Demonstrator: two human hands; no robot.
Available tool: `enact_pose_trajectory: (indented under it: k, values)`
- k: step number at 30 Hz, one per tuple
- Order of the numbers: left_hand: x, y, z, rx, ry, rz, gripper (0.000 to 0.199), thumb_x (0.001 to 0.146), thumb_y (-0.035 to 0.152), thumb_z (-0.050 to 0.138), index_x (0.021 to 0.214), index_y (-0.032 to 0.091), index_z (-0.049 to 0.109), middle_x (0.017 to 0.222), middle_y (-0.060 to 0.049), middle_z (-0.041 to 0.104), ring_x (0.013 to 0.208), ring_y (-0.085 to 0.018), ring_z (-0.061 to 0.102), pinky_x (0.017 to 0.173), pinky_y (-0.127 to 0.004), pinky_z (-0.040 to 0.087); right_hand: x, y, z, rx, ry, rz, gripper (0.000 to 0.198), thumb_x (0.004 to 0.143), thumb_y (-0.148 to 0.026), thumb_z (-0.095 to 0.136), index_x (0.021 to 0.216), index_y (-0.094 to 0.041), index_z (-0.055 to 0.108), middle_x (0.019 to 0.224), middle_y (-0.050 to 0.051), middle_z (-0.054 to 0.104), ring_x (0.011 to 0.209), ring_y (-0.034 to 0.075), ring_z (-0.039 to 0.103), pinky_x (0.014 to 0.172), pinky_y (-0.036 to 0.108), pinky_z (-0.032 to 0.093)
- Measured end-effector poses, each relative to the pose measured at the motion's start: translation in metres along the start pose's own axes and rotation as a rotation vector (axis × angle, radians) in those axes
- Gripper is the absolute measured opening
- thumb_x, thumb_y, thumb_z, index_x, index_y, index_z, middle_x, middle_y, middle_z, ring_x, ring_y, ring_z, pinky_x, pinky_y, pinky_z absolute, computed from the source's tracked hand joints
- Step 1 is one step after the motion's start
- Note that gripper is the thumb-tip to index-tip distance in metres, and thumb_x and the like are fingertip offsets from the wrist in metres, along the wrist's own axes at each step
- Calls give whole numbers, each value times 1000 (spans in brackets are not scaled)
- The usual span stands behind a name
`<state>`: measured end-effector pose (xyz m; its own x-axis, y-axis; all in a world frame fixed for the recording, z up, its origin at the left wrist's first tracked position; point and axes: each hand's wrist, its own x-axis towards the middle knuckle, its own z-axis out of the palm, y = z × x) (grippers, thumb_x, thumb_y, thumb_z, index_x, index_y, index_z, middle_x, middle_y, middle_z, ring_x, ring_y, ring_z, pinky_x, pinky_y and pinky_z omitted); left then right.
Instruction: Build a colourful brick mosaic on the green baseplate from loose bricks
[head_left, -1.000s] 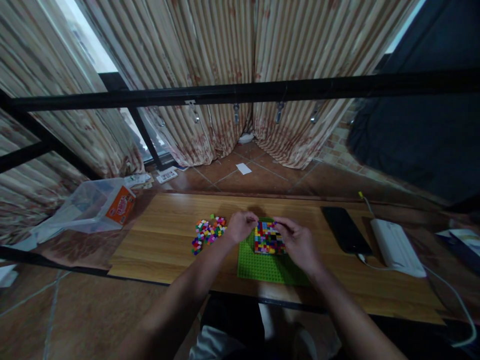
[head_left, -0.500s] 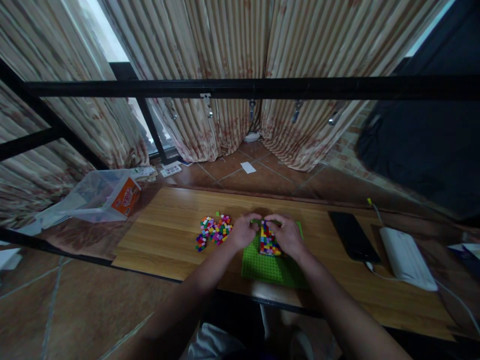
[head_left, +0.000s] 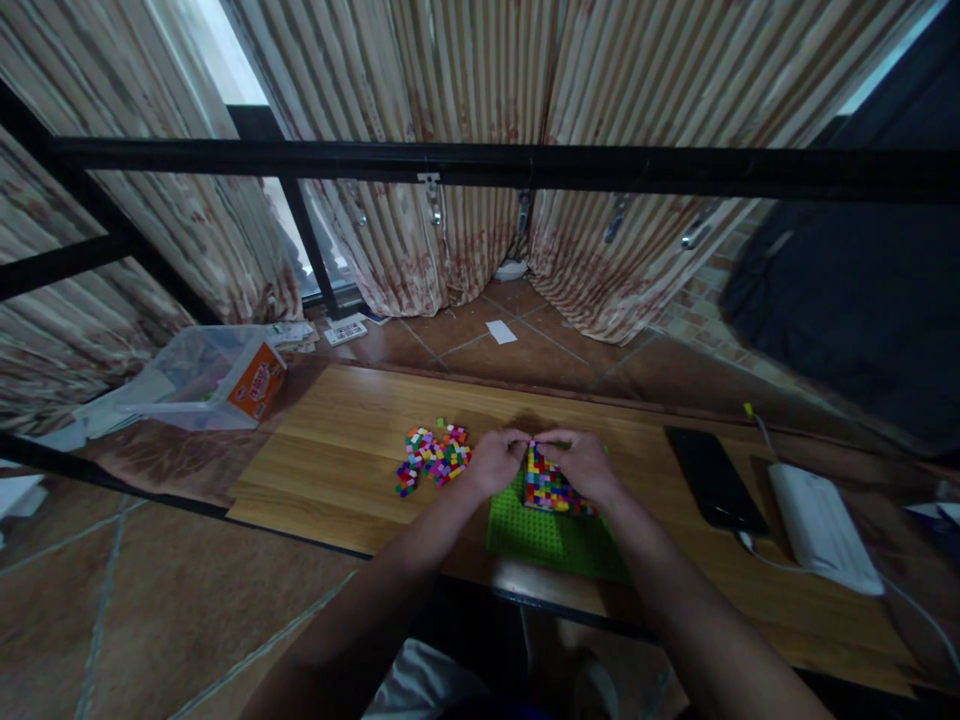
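Observation:
A block of many-coloured toy bricks (head_left: 551, 490) stands on a green studded baseplate (head_left: 525, 535). My left hand (head_left: 496, 462) is at the block's far left corner, thumb and forefinger pinched together. From the other side my right hand (head_left: 583, 464) reaches to the same corner, its fingers closed and covering the block's far right part. Between the fingertips of both hands shows a tiny pinkish toy brick (head_left: 533, 443). Left of the baseplate lies a pile of loose toy bricks (head_left: 435, 455) in mixed colours.
On the wooden table (head_left: 315, 450) a black phone (head_left: 716, 480) lies at the right, cabled beside a white power-bank-like box (head_left: 825, 530). A clear plastic bin (head_left: 202, 375) with an orange label stands beyond the table's left end. A black rail (head_left: 480, 165) crosses ahead before curtains.
Both hands have come closer together at the block's far left corner, and a pinkish brick now shows between the fingertips. The whole view has shifted slightly.

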<state>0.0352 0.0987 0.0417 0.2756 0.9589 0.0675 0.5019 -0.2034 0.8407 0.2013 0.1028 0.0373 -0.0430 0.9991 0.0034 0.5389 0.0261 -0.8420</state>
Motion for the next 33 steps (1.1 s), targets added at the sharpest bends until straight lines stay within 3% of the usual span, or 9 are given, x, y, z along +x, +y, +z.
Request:
enact_pose_trajectory:
  k: [7, 17, 21, 27, 30, 33]
  values:
    - [2, -1, 4, 47, -2, -7, 31, 90, 20, 43, 98, 18, 73, 87, -3, 75, 80, -15, 67, 74, -22, 50, -2, -6, -2, -70, -7, -12, 20, 76, -35, 61, 83, -23, 76, 87, 4, 75, 84, 23, 69, 78, 33, 51]
    - [-6, 9, 6, 235, 43, -37, 29, 87, 15, 47, 94, 22, 73, 92, -3, 75, 85, -15, 69, 80, -23, 50, -6, -7, -5, -99, -63, -83, 25, 79, -37, 55, 88, -24, 75, 90, 3, 75, 85, 23, 68, 78, 34, 51]
    - [-12, 3, -23, 327, 132, -96, 33, 84, 10, 47, 105, 21, 70, 104, -6, 73, 95, -17, 67, 88, -24, 49, -12, -1, -14, -30, 75, -84, 32, 77, -43, 59, 98, -23, 72, 103, 6, 73, 98, 24, 66, 90, 39, 48]
    - [-17, -34, -101, 488, 258, -246, 40, 82, 6, 45, 116, 16, 65, 118, -12, 66, 106, -22, 63, 96, -31, 45, -44, -2, -35, 22, 283, 2, 33, 78, -49, 59, 90, -22, 73, 97, 8, 74, 97, 27, 67, 90, 43, 48]
    - [-12, -48, -121, 535, 210, -269, 39, 80, 8, 49, 113, 18, 67, 114, -11, 68, 103, -22, 63, 94, -28, 46, -64, -5, -37, 47, 280, 65, 34, 77, -51, 60, 89, -23, 73, 97, 7, 74, 97, 28, 67, 89, 44, 49]
    - [-2, -54, -120, 553, 122, -247, 33, 76, 11, 56, 103, 20, 71, 105, -9, 70, 100, -21, 64, 91, -25, 46, -79, -6, -31, 79, 264, 94, 34, 76, -52, 61, 89, -23, 73, 96, 6, 74, 94, 28, 67, 87, 43, 50]
